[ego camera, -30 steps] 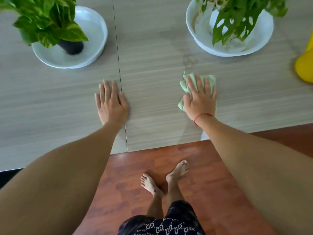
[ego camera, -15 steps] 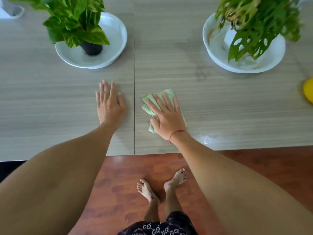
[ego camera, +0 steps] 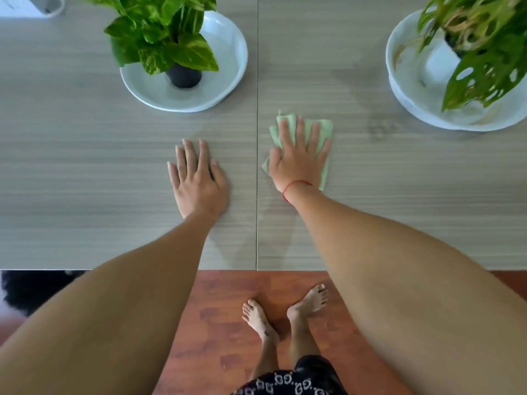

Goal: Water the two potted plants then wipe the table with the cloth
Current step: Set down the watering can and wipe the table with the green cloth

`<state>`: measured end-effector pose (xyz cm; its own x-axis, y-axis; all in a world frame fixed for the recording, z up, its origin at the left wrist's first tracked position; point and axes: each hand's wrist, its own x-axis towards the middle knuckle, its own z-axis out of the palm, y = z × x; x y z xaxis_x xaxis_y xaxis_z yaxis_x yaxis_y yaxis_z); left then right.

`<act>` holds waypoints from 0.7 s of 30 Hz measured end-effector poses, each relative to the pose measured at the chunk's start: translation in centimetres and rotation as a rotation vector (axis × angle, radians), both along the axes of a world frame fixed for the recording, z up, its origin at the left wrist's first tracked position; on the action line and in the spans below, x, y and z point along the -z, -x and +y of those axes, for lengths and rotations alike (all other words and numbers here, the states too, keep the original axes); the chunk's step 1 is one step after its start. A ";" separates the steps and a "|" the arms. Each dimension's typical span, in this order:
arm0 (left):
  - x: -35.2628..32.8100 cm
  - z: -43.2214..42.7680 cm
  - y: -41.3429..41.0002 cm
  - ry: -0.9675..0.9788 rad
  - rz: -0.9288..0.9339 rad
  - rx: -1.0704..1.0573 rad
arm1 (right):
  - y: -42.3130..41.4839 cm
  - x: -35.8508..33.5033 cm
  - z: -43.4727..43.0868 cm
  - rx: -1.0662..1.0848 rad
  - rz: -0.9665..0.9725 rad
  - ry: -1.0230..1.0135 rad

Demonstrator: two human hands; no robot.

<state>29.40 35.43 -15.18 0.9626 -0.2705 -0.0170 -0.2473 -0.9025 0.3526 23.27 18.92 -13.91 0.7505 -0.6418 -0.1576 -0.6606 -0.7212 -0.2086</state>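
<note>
Head view: two hands lie mid-frame, fingers straight. The left hand rests flat on the bare tabletop. Just beside it, the right hand presses flat on the one green cloth. Beyond stand two potted plants in two white bowls: the left plant in the left bowl, upper left, and the right plant in the right bowl, upper right.

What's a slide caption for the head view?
Right hand presses the green cloth on the table, left hand flat beside it; dark-potted plant and holey-leaved plant stand beyond.
</note>
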 end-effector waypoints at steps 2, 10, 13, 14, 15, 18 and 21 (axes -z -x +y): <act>0.0 0.0 0.2 0.025 -0.015 0.001 | 0.5 -0.2 3.7 -0.140 -0.030 -0.006; -1.6 2.7 -1.7 -0.020 0.040 0.055 | 9.1 0.0 0.5 -0.314 -0.042 -0.002; -0.8 3.1 -1.7 -0.061 0.048 -0.011 | 7.4 0.1 -3.5 -0.091 -0.006 0.062; -0.6 3.0 -1.6 -0.059 0.043 -0.009 | 6.0 0.1 -4.4 0.002 0.007 0.071; -0.5 3.0 -1.6 -0.055 0.041 -0.008 | 4.1 0.1 -4.9 0.092 0.018 0.061; -0.6 3.1 -1.9 -0.060 0.043 -0.004 | -2.1 0.3 -2.9 0.121 0.019 0.044; -0.6 3.2 -1.8 -0.057 0.045 0.000 | -4.6 0.1 2.4 -0.099 -0.038 0.014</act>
<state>31.18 38.60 -14.56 0.9606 -0.2676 -0.0753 -0.2324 -0.9216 0.3110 27.82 21.36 -13.98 0.8154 -0.5666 -0.1191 -0.5781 -0.7854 -0.2215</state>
